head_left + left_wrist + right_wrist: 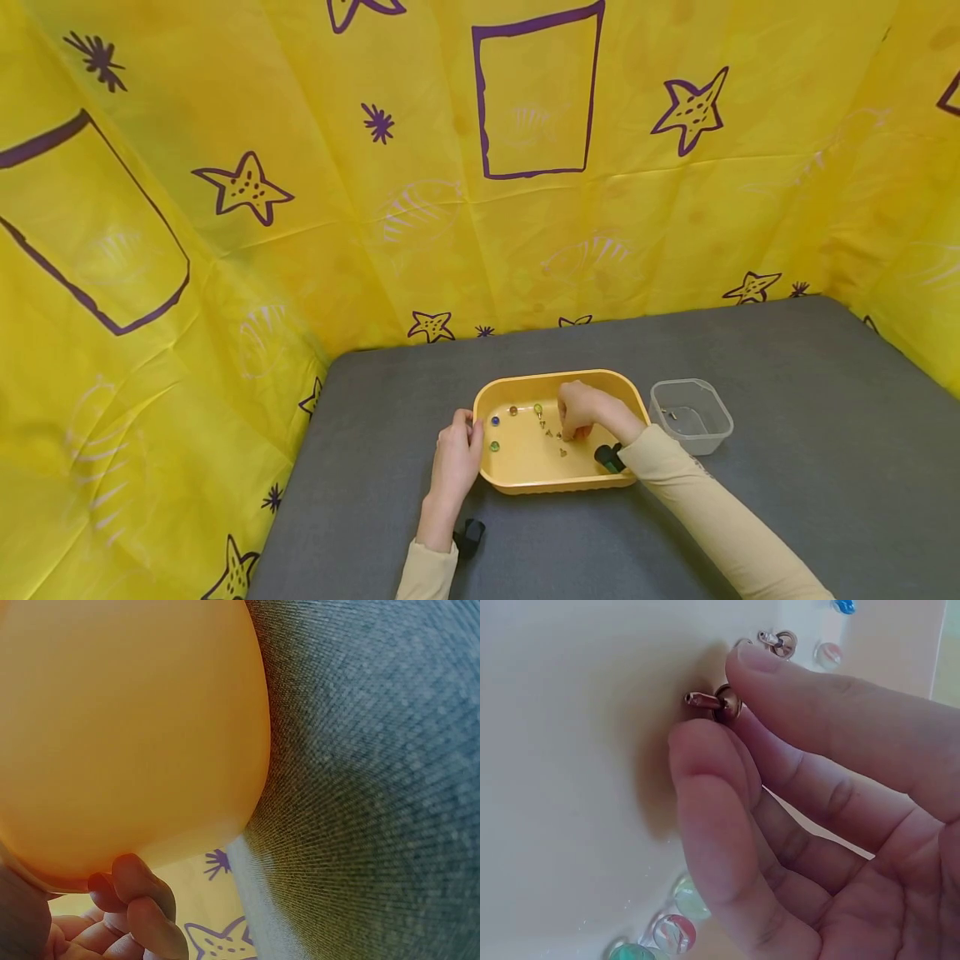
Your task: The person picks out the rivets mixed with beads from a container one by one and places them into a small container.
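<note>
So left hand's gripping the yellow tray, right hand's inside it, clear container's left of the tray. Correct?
One error: the head view shows the clear container to the right of the yellow tray. Left hand gripping the tray, right hand inside it: correct.

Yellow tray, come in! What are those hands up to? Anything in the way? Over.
Left hand grips yellow tray. Right hand inside it, curled around small metal piece. Marbles nearby, nothing visibly blocking.
</note>
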The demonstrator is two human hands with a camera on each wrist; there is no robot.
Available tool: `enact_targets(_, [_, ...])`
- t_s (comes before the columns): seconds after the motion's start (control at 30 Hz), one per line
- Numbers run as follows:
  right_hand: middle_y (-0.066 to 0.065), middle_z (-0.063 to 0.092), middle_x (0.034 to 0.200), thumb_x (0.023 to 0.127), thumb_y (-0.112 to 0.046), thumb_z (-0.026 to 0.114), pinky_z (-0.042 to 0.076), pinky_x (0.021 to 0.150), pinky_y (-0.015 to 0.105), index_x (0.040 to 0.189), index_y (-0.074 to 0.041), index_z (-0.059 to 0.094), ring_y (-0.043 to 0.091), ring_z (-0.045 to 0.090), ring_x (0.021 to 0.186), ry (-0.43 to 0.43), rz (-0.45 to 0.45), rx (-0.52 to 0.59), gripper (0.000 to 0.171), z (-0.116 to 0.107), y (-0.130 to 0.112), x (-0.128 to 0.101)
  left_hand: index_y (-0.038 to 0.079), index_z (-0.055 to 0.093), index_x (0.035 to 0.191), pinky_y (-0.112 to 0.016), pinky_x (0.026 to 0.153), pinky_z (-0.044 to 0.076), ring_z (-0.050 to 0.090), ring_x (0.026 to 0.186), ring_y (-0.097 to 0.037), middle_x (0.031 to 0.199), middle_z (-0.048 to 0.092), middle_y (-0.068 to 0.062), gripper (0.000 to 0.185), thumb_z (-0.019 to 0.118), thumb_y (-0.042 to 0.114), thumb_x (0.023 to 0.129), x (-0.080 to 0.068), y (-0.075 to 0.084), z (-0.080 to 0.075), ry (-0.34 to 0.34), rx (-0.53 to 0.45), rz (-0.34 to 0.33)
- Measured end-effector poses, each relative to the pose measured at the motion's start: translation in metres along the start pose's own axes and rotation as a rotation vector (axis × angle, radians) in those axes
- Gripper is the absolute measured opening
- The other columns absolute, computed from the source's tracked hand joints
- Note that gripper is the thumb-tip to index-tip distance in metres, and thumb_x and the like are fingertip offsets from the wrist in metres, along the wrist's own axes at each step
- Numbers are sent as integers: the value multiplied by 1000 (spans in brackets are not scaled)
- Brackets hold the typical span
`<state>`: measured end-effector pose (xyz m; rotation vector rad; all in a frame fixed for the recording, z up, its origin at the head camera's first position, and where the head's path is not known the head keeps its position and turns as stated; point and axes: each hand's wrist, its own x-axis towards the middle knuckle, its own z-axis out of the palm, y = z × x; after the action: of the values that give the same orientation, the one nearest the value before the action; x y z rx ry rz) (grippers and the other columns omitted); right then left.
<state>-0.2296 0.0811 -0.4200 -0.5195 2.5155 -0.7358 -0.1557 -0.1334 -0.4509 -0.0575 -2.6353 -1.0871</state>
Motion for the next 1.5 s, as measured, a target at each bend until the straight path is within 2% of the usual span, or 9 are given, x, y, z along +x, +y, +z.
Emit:
enact_targets(0.57, [7,57,49,63,12,67,38,40,21,55,0,61,14,50,42,2,26,-29,15,3,1,3,-3,56,97,-23,47,36,42,51,-10,61,46,0,14,57,8,91,0,-2,0,-2,2,3])
enact_targets(0.8, [6,55,48,63,12,66,38,41,22,55,1,62,13,48,41,0,9,-29,14,1,0,1,-3,56,99,-23,47,36,42,52,-10,62,46,0,15,57,9,91,0,-2,1,-9,3,-9])
enact_targets(0.97, [9,58,49,63,12,67,37,41,22,57,3,64,13,48,41,6,-8,-30,12,-2,-1,-2,-4,56,97,-23,47,36,42,51,-11,62,46,0,14,57,8,91,-1,-2,0,-1,-1,10])
enact_targets(1.3, [1,46,43,64,12,65,33,39,20,48,-3,54,11,40,39,19,-51,5,25,-11,4,-7,-4,56,98,-24,47,36,42,52,-11,62,46,0,14,57,8,91,-1,-1,0,-3,0,-1])
enact_targets(1.5, [3,48,44,65,13,65,32,39,21,52,2,59,11,40,38,32,-53,59,17,-15,7,-11,-4,56,99,-24,47,36,42,52,-11,62,46,0,16,57,10,91,-1,-1,1,-10,0,-10])
